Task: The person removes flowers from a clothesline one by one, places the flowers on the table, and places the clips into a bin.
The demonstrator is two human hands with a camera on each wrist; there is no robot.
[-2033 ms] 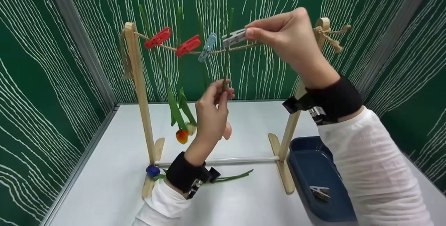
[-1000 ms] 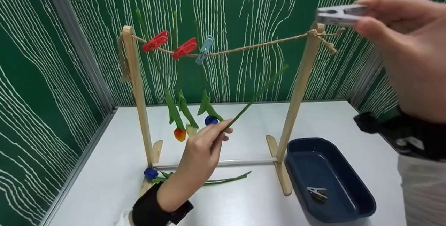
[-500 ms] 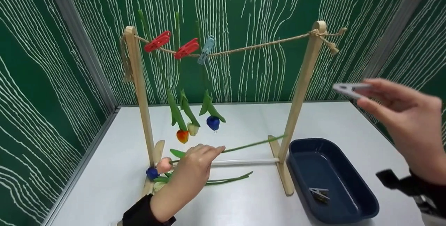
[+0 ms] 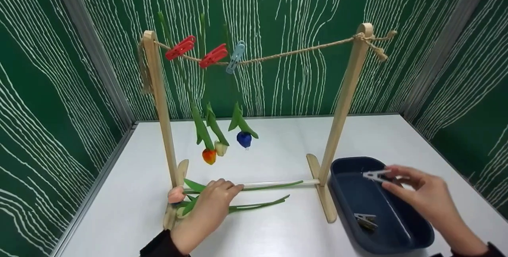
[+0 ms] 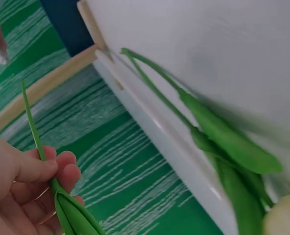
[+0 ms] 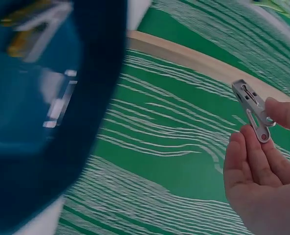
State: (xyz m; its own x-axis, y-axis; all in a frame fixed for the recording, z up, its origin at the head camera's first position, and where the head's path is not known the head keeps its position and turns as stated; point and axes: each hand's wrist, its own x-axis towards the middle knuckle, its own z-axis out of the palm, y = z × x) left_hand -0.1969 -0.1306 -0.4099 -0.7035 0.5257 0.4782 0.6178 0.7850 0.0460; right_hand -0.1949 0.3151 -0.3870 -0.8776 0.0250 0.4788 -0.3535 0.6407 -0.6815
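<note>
Pink tulip (image 4: 176, 194) near the rack's left foot (image 4: 170, 218), low by the desk (image 4: 278, 233); your left hand (image 4: 210, 205) pinches its stem between thumb and fingers. Your right hand (image 4: 424, 193) pinches a grey clothespin (image 4: 375, 175) near the blue tray (image 4: 353, 191). Three tulips (image 4: 244, 139) hang head-down, pegged to the rope (image 4: 301, 50).

Head view facing downward, wrist views close, tray (image 4: 364, 194) shared

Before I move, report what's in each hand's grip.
Left hand: closed, pinching the peach-pink tulip by its green stem.
Right hand: closed, pinching a gray clothespin between thumb and fingers.
</note>
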